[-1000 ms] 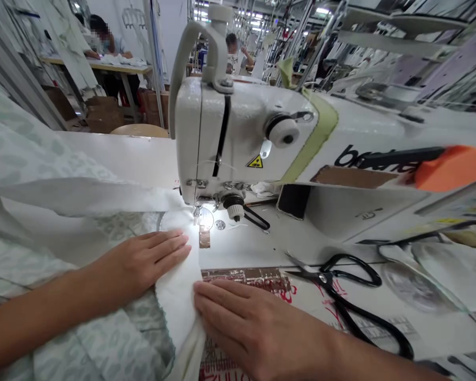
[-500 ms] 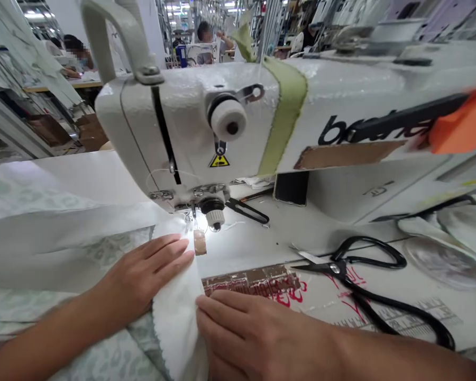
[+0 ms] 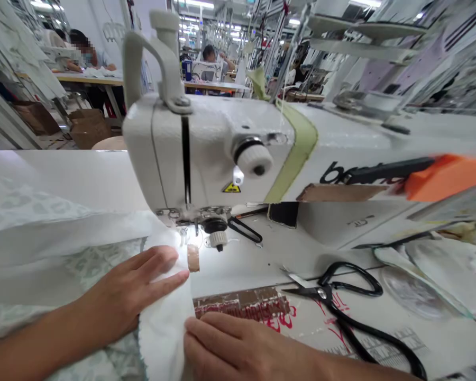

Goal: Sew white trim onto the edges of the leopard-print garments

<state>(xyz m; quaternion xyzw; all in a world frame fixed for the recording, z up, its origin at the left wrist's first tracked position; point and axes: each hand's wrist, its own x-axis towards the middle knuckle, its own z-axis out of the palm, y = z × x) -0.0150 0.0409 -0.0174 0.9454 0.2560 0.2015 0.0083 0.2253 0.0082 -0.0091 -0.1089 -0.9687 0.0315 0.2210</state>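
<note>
My left hand point(image 3: 148, 283) lies on a white fabric strip point(image 3: 164, 328) just in front of the sewing machine's needle area, one finger stretched out and the others slightly bent. The strip has a zigzag-cut left edge and runs up under the presser foot point(image 3: 183, 238). At its right edge, nearer to me, my right hand point(image 3: 241, 344) is closed with thumb side and fingertips on the cloth; the thumb itself is hidden. Green-and-white patterned fabric point(image 3: 107, 264) spreads under and left of my left hand. The white sewing machine point(image 3: 214, 148) stands over the work, its lamp lit.
Black-handled scissors point(image 3: 333, 301) lie on the table at right, by a taped ruler strip point(image 3: 241, 304). Beyond them are a clear round dish point(image 3: 412, 291) and fabric scraps point(image 3: 436, 264). A black looped tool point(image 3: 246, 230) lies behind the needle. People work at machines in the background.
The camera view has tilted up, so more of the room shows. My left fingers have bent and spread a little on the strip. My right hand stays at the strip's edge.
</note>
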